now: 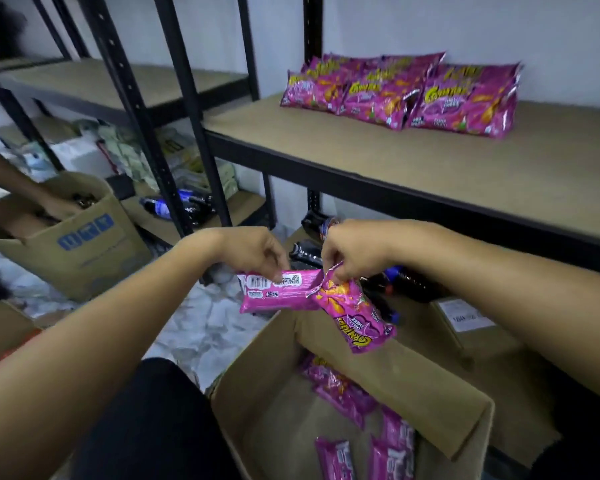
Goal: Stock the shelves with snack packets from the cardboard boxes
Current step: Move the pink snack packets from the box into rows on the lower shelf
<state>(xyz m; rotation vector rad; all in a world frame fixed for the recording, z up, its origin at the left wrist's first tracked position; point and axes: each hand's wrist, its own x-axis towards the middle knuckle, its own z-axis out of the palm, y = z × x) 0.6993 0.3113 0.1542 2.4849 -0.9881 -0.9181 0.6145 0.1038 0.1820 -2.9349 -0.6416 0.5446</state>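
While our left hand (257,252) and right hand (352,252) each pinch a packet (278,291), few packets sit on the shelf (413,161) at one o'clock and several remain in the box (413,368).

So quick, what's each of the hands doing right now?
Left hand: pinching a pink snack packet, back side up.
Right hand: pinching another pink packet by its top edge, hanging over the cardboard box.

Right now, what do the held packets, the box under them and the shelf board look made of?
Packets: likely glossy plastic film; they crinkle and catch light, with crimped ends. Box: brown corrugated cardboard, matte, folded flaps. Shelf board: probably particleboard or fibreboard, tan and matte, in a black metal-looking frame.
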